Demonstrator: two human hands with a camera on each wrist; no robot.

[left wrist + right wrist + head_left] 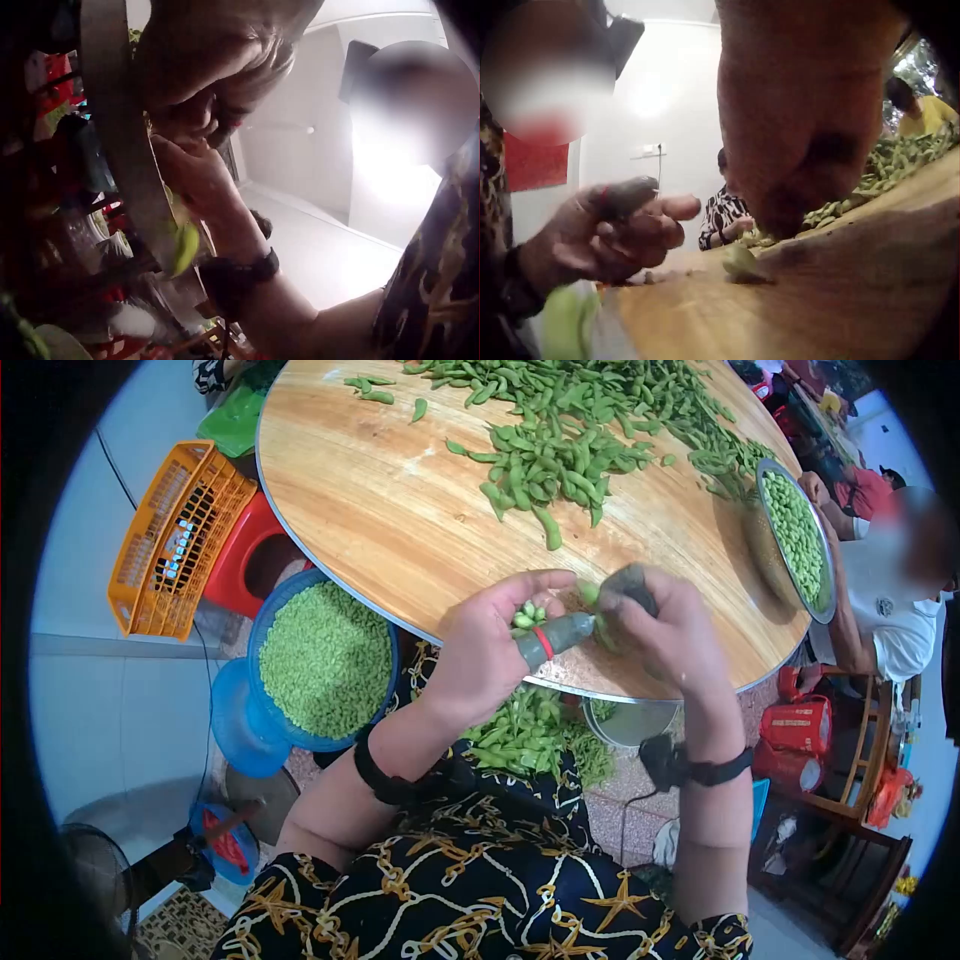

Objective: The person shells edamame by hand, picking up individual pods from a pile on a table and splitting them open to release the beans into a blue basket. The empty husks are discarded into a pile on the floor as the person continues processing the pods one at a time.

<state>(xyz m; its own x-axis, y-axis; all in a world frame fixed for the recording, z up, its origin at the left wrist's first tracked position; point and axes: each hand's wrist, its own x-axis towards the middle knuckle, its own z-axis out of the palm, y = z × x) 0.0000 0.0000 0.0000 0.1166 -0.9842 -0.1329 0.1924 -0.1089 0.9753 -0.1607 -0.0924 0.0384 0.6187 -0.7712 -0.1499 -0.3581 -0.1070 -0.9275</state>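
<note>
The left hand (485, 650) holds several shelled green beans (528, 616) in its curled fingers; its thumb wears a dark green cover with a red band (543, 643). Close beside it over the table's near edge, the right hand (672, 622) has its thumb and fingers together on a green pod (606, 632), partly hidden by the fingers. A dark cover (632, 588) wraps one of its digits. In the right wrist view the left hand (626, 229) faces the right hand (802, 127), with a blurred pod (742, 262) below the latter.
Unshelled pods (560, 455) are heaped across the round wooden table (370, 490). A metal bowl of beans (795, 535) stands at its right edge. Left of the table are a blue basin of beans (325, 660), a red stool (235, 565) and an orange crate (180, 545). More pods (520, 735) lie below the hands.
</note>
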